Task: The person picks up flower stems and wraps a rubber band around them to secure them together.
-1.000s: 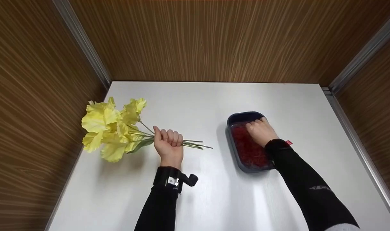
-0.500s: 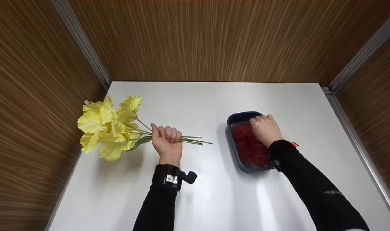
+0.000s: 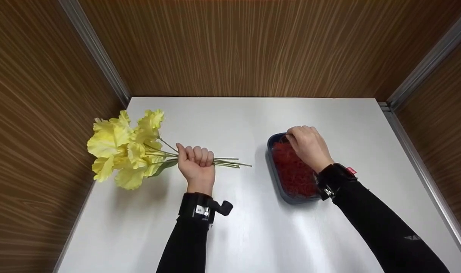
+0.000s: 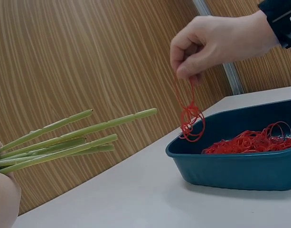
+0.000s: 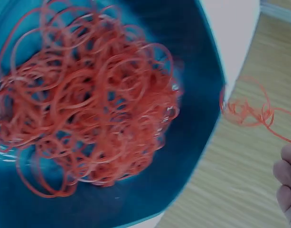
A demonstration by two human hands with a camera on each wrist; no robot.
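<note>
From the head camera, the left hand [image 3: 196, 165] sits at about 9 o'clock on the white table [image 3: 238, 231], its fingers curled round the green stems [image 3: 226, 163] of a yellow flower bunch [image 3: 124, 149]; the blooms point out toward 10 o'clock and the cut ends toward 3 o'clock, which leaves the bare stems open on the side facing the tray. At 3 o'clock the right hand [image 3: 308, 148] hangs over the far end of the dark blue tray [image 3: 276, 182], fingertips pinched together above the heap of red rubber bands [image 3: 295, 172]. The left wrist view shows why: the right hand [image 4: 216, 42] pinches a few tangled bands [image 4: 190, 118], lifted clear and dangling just above the tray's rim [image 4: 207, 156], while the stem ends [image 4: 117, 126] lie level, well apart from them at 9 o'clock. The right wrist view, blurred, looks down on the heap [image 5: 83, 102] in the tray [image 5: 192, 118], with the lifted bands [image 5: 247, 111] at 3 o'clock and fingertips [image 5: 287, 187] at 4 o'clock
</note>
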